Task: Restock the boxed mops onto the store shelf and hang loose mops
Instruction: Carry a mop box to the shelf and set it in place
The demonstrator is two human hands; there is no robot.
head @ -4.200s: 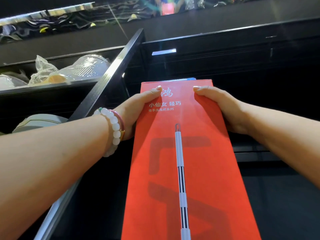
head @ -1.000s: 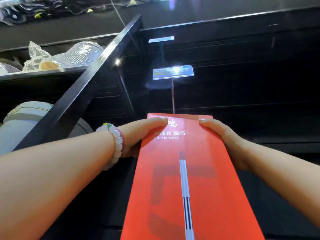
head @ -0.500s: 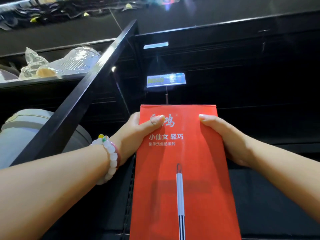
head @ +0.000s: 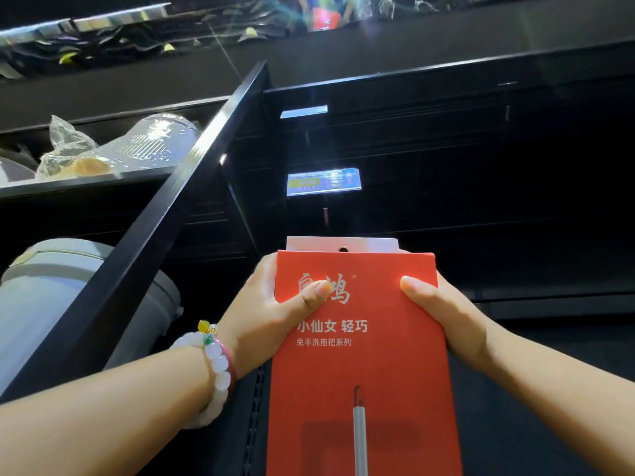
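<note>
Head view shows the red mop box held upright between both hands, its long axis running from the fingers down and out of the bottom of the frame, so nearly all of its length lies below the grip. The left hand clasps the left edge near the top, thumb pressed flat on the printed front, the other fingers curled behind and hidden; the right hand mirrors it on the right edge, thumb likewise on the front. Both hands sit level, neither nearer the shelf than the other. Just above the fingers a pale hang tab with a small hole sticks out of the box top. Straight above that, apart from the tab, a thin hook hangs below a price tag on the dark back panel. To the left of the fingers, beyond a slanting black upright, stand a grey bucket and plastic-wrapped goods on neighbouring shelves. The bay to the right looks dark and open, so there seems room to lift the box
</note>
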